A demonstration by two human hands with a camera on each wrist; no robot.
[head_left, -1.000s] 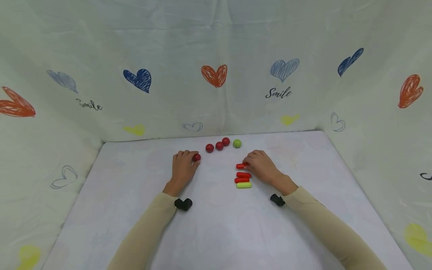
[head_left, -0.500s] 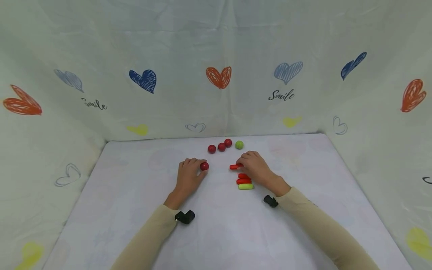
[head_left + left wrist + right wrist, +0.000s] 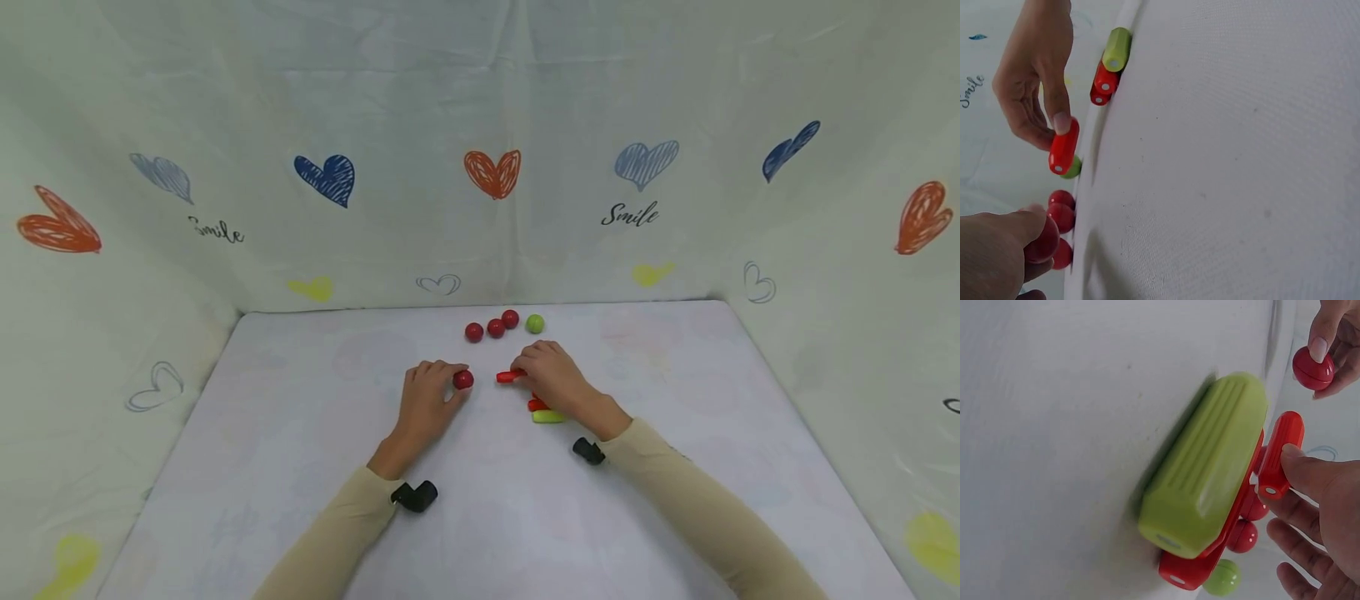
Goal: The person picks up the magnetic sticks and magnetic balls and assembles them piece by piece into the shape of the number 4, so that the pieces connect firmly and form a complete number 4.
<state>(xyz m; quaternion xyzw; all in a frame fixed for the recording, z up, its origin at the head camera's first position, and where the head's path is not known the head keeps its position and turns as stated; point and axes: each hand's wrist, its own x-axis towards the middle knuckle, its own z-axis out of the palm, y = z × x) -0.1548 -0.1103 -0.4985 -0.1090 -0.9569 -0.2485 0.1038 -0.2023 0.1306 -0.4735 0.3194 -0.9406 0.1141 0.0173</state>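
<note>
My left hand (image 3: 427,408) pinches a glossy red ball (image 3: 463,380) between thumb and fingers, held off the table in the left wrist view. Facing it, my right hand (image 3: 553,379) pinches a short red ribbed rod (image 3: 1282,453) with a small pale metallic-looking dot in its end. A small gap separates ball and rod. Under and in front of the right hand lie a yellow-green rod (image 3: 548,417) and, alongside it, red rods (image 3: 1106,80), partly covered by the hand in the head view.
Toward the back edge of the white table (image 3: 360,533) lie three red balls (image 3: 496,327) and a green ball (image 3: 535,323). Behind stands a pale sheet (image 3: 397,217) printed with hearts. Black wrist devices (image 3: 415,497) sit at both sleeves.
My left hand has brought the red ball toward me and to the right. My right hand has drawn the red rod leftward from the other rods, so the two are closer together.
</note>
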